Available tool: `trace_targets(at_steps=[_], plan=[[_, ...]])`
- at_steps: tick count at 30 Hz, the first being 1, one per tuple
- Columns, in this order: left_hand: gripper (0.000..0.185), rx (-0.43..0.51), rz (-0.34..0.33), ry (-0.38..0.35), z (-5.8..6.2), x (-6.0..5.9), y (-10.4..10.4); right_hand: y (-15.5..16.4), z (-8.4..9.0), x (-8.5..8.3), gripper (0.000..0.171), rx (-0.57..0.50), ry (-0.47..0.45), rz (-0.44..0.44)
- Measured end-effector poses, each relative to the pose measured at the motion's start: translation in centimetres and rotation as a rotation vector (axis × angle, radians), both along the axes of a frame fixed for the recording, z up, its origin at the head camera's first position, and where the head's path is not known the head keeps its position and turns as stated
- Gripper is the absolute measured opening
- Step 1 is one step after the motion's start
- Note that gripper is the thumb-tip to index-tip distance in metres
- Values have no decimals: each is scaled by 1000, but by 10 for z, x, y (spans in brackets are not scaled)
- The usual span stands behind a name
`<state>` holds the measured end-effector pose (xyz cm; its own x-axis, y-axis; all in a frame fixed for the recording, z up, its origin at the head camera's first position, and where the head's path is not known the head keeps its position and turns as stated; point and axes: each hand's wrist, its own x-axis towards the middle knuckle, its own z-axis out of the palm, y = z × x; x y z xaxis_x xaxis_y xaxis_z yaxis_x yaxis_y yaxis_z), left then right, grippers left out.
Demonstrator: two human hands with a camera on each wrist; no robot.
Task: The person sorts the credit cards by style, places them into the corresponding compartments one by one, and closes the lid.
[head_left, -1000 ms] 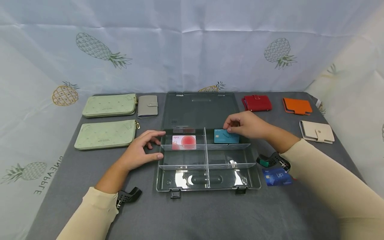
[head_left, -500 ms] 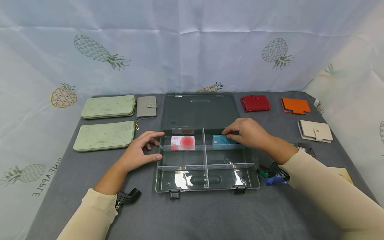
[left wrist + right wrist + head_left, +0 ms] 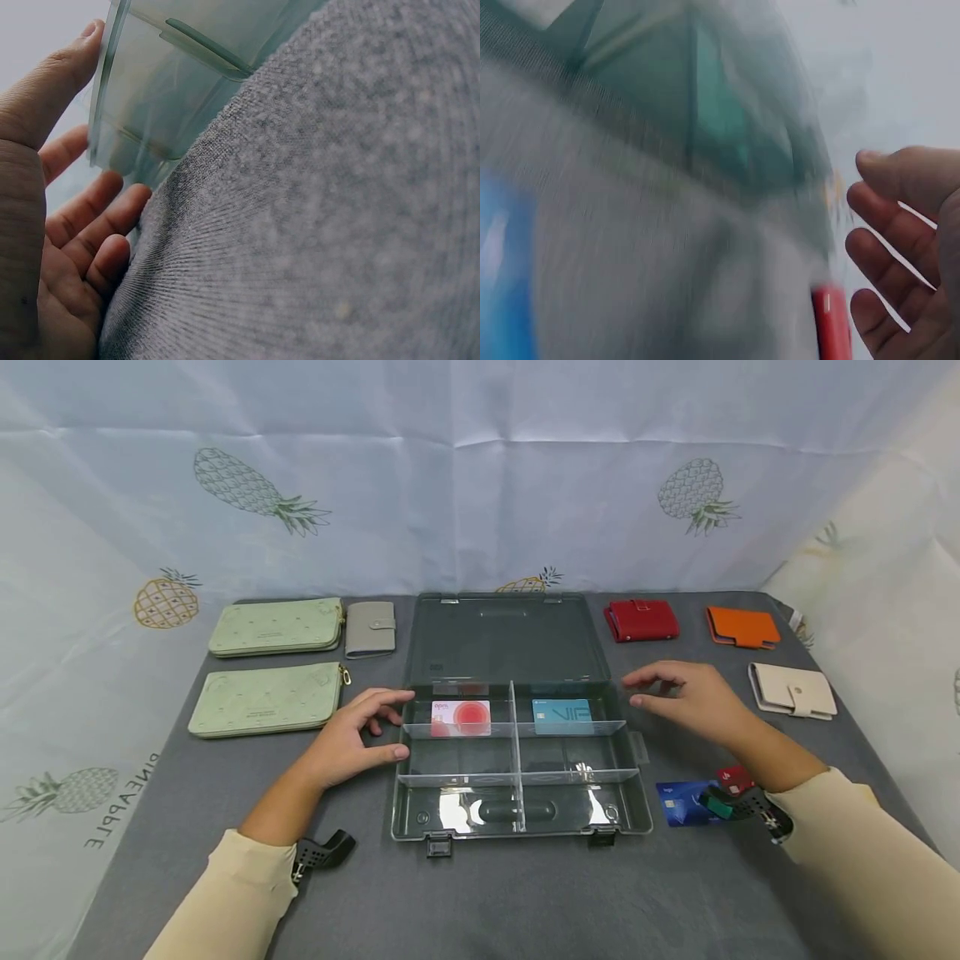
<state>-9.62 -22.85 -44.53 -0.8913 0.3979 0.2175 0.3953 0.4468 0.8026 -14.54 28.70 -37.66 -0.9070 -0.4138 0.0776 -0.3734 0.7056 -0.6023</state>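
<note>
Left grip point(image 3: 352, 739) resting flat; right grip point(image 3: 686, 693) hovering, relaxed.

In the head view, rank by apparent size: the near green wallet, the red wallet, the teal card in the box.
1. Near green wallet, clearly largest.
2. Red wallet.
3. Teal card, a bit smaller than the red wallet; it lies nearer the camera, so those two are close.

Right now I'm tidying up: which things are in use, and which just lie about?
In use: clear box, teal card, pink card, blue card, left hand, right hand.
Lying about: green wallets, grey wallet, red wallet, orange wallet, cream wallet.
</note>
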Motion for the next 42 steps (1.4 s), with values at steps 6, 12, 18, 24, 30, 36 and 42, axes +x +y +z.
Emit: trace_targets(at_steps=[6,12,18,24,30,36,42], plan=[[73,18,-1,10,0,0,1,62,1,16,31,72,-120,-130],[73,26,5,-7,1,1,2,124,-11,26,37,155,-152,-146],[73,13,18,-22,1,1,0,164,-26,28,45,172,-163,-142],[73,22,11,-22,2,1,1,169,-33,25,48,183,-157,-114],[73,28,7,-13,0,1,1,165,-35,24,53,222,-112,-98],[73,25,7,-12,1,1,2,162,-32,23,50,217,-134,-94],[72,26,5,-3,2,1,1,156,-24,19,40,248,-116,-74]])
